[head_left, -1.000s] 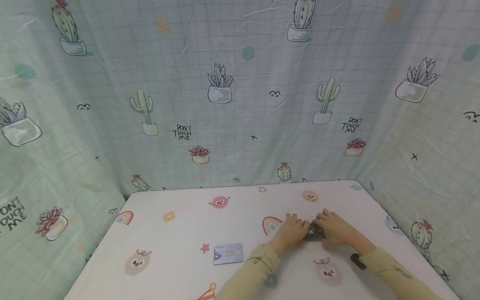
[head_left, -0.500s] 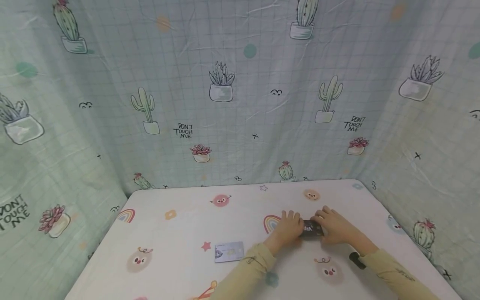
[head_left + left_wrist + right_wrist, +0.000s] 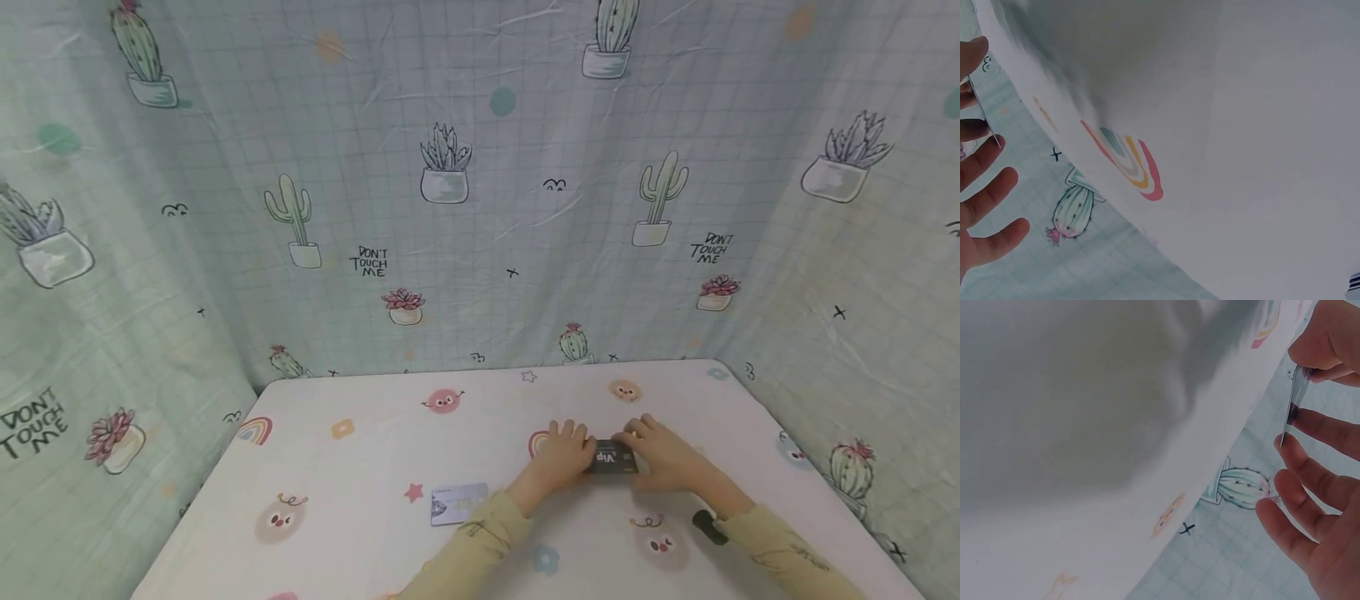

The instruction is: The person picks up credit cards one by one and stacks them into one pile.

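A dark card (image 3: 611,457) with "Vip" lettering is held up between both hands over the table's right half. My left hand (image 3: 558,458) pinches its left end, and my right hand (image 3: 666,457) pinches its right end. In the right wrist view the card (image 3: 1296,400) appears nearly edge-on, with fingertips on both its faces. A thin edge of the card (image 3: 986,115) also shows among fingers at the far left of the left wrist view. Parts of the card's ends are hidden by the fingers.
A pale silvery-blue card (image 3: 450,506) lies flat on the white patterned table (image 3: 360,483), left of the left sleeve. Beside the right sleeve is a small black rounded object (image 3: 708,527); its kind is unclear. A cactus-print curtain (image 3: 480,225) surrounds the table's back and sides.
Both hands have shifted a little leftward with the dark card. More of its lettered face shows between the fingers, the left hand having moved farther than the right. The pale card stays put.
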Tool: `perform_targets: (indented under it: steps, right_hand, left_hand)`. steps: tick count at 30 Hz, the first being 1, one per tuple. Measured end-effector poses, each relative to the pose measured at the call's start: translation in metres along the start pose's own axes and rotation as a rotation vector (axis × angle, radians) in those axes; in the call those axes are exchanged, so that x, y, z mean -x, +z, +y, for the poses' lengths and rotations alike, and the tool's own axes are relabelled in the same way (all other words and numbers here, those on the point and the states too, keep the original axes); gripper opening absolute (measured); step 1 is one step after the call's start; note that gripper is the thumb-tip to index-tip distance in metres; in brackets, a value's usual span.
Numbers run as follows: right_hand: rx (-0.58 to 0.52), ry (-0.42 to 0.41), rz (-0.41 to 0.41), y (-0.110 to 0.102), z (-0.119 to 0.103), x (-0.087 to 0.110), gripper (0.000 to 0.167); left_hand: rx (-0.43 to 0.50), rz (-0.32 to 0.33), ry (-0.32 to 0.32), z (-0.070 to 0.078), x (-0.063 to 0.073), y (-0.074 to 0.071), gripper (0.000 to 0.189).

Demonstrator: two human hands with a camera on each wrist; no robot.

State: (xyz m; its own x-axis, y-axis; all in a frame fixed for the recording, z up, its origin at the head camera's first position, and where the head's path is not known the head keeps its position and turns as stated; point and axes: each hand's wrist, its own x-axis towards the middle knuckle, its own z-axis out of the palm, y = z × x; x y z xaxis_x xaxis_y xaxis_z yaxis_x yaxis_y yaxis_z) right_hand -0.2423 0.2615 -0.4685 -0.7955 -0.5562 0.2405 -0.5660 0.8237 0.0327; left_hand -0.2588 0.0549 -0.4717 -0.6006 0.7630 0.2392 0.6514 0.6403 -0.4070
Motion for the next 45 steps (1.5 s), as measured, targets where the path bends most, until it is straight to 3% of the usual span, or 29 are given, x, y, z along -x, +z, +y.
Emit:
perform_targets:
  steps: [6,13,21,31,38,45]
  right_hand:
    - [-0.021,-0.037,0.024,0.001,-0.007,-0.002,0.059]
    - [-0.056,-0.049,0.055,-0.005,-0.013,-0.004,0.058]
    - [-0.112,-0.013,0.021,-0.01,-0.023,-0.003,0.06]
    - [-0.173,-0.006,0.006,-0.013,-0.038,-0.003,0.061]
    - [-0.159,-0.082,0.088,-0.012,-0.045,-0.004,0.059]
    - [-0.188,-0.076,0.082,-0.014,-0.051,-0.005,0.061]
  left_hand:
    - [-0.012,0.022,0.009,-0.004,0.01,0.002,0.054]
    - [0.022,0.061,-0.007,-0.01,0.021,-0.009,0.05]
    - [0.12,0.03,-0.036,-0.012,0.032,-0.017,0.048]
    - [0.084,0.075,-0.074,-0.013,0.051,-0.028,0.047]
    - [0.102,0.034,-0.092,-0.013,0.062,-0.038,0.047]
    - [0.119,0.015,-0.112,-0.015,0.072,-0.044,0.051]
